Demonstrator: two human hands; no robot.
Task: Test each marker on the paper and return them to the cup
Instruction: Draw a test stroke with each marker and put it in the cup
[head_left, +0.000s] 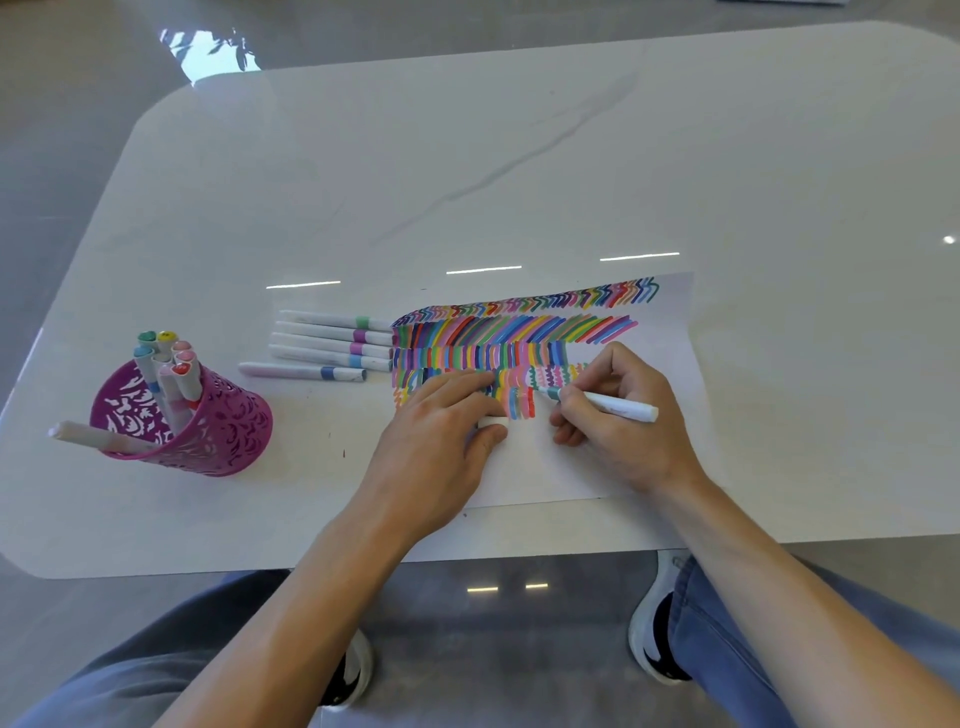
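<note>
1. The marker (613, 407) is clamped in the curled fingers of the right hand (618, 415), with its tip set on the paper (545, 467) at the lower rows of strokes. If it is pressed too hard, the tip may be crushed, and the fresh ink may be smeared by the hand that rests on the sheet.
2. The paper is pressed down by the left hand (441, 431). A small white piece, judged to be the cap (492, 422), is pinched at its thumb. If the pressure is eased, the sheet may slide on the glossy table (519, 156) and the table may be marked.
3. If the cap is let go, it may roll away, and the marker may be returned uncapped.
4. The cup (208, 431) stands well apart on the left, with a leaning marker (98, 439) far over its rim. It could be tipped when another is dropped in.
5. The five loose markers (332, 345) lie between cup and paper, so tested and untested ones may be confused.
</note>
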